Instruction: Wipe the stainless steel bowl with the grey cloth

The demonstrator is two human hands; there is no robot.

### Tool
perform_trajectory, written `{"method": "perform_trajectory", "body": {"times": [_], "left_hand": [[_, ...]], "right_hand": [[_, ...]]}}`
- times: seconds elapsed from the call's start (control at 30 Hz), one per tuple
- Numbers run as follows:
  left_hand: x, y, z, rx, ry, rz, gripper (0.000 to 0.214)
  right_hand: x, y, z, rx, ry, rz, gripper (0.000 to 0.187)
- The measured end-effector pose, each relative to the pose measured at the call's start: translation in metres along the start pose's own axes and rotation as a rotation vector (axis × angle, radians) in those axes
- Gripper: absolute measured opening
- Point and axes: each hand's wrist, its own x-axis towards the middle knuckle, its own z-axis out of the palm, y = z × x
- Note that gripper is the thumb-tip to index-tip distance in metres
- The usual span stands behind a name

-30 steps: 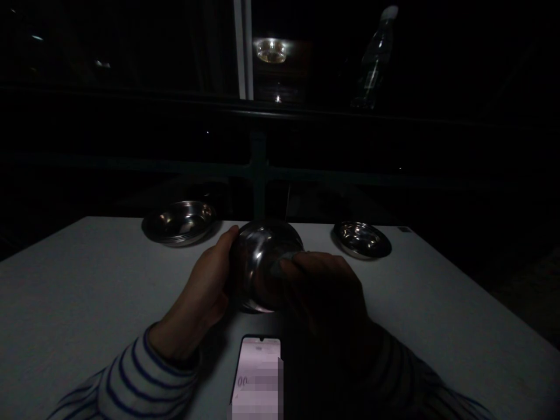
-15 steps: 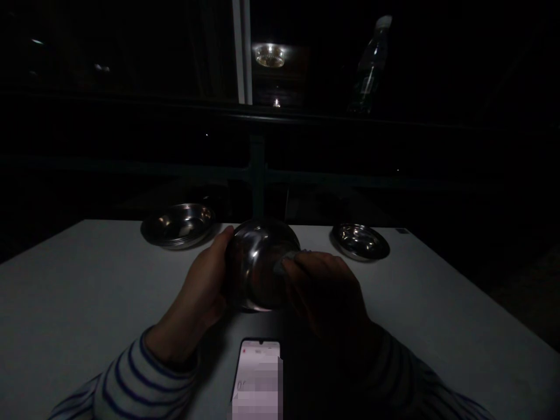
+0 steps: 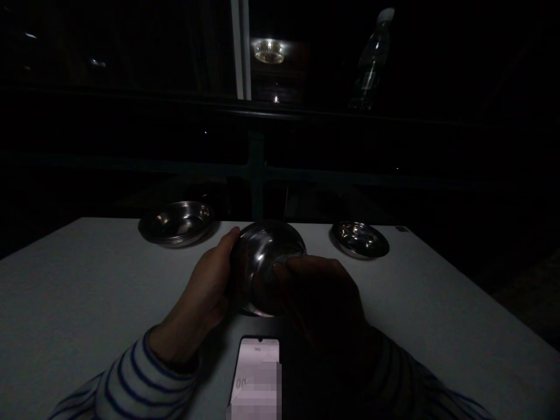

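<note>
A shiny metal bowl (image 3: 251, 251) is tilted up over the table, its rounded surface towards me. My left hand (image 3: 209, 283) grips it by the left side, thumb along the rim and the other fingers hidden behind. Across the bowl's right side lies my right hand (image 3: 326, 297), dark in shadow. Its bent fingers press a small grey cloth-like wad (image 3: 286, 260) against the metal. Most of that wad is covered, so its exact kind is unclear. Below the bowl a phone (image 3: 256, 373) with a lit screen lies on the table.
Stacked metal bowls (image 3: 175, 236) stand at the white table's (image 3: 100, 280) back left. Another metal dish (image 3: 361, 242) sits at the back right. Beyond the far edge are dark bars and window glass, with a plastic bottle (image 3: 371, 64) upper right.
My right hand, with the grey wad, has slid slightly left across the bowl's surface. The bowl has shifted a little to the right in my left hand.
</note>
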Motion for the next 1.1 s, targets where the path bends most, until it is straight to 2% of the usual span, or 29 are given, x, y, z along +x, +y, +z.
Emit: {"method": "perform_trajectory", "body": {"times": [0.2, 0.37, 0.5, 0.57, 0.63, 0.7, 0.77, 0.93, 1.1], "left_hand": [[0.001, 0.005, 0.000, -0.063, 0.050, 0.050, 0.020], [0.000, 0.000, 0.001, -0.031, -0.003, 0.034, 0.022], [0.000, 0.000, 0.002, -0.059, 0.034, 0.033, 0.021], [0.001, 0.000, 0.002, -0.051, 0.041, 0.039, 0.020], [0.002, -0.001, 0.001, -0.039, 0.031, 0.058, 0.019], [0.002, -0.001, 0.001, -0.047, 0.036, 0.072, 0.020], [0.000, -0.001, 0.002, -0.059, 0.034, 0.067, 0.021], [-0.003, -0.002, 0.004, -0.055, -0.009, 0.008, 0.017], [0.001, 0.001, 0.003, -0.119, 0.006, 0.057, 0.015]], "right_hand": [[-0.001, 0.001, 0.001, -0.070, -0.014, 0.018, 0.016], [-0.001, -0.002, 0.000, -0.016, 0.011, -0.041, 0.021], [0.000, 0.003, 0.001, -0.062, 0.003, 0.030, 0.016], [-0.004, -0.003, 0.004, -0.054, 0.040, 0.049, 0.016], [-0.008, -0.015, 0.007, -0.045, 0.097, 0.007, 0.018], [-0.012, -0.027, 0.009, -0.038, -0.003, -0.020, 0.022], [-0.011, -0.031, 0.007, -0.010, -0.024, -0.045, 0.023], [-0.003, -0.014, 0.001, -0.005, 0.039, 0.037, 0.019], [-0.007, -0.016, 0.009, 0.048, -0.095, -0.019, 0.019]]}}
